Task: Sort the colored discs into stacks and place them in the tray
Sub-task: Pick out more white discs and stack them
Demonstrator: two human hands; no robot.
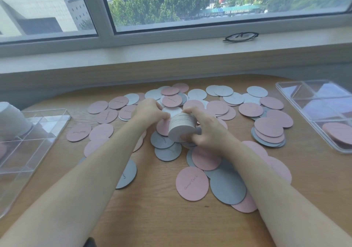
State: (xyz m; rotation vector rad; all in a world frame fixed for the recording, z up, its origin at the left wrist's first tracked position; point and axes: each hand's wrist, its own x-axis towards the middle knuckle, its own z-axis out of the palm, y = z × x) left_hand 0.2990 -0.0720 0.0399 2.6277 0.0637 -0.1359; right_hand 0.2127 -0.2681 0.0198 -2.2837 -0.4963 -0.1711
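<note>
A stack of white discs (pixel 182 126) is held tilted above the middle of the wooden table (pixel 162 218). My left hand (pixel 150 111) grips its far left side and my right hand (pixel 207 130) grips its near right side, thumb on top. Many loose pink discs (pixel 192 183), grey discs (pixel 227 187) and white discs (pixel 197 94) lie scattered across the table around the hands. A clear divided tray (pixel 297 102) at the right holds a pink stack (pixel 337 133) in its near compartment. Another clear divided tray (pixel 47 132) stands at the left.
A white object (pixel 11 121) sits in the left tray's far corner. Black glasses (pixel 241 37) lie on the window sill behind the table. A small pile of pink and grey discs (pixel 269 132) lies right of the hands.
</note>
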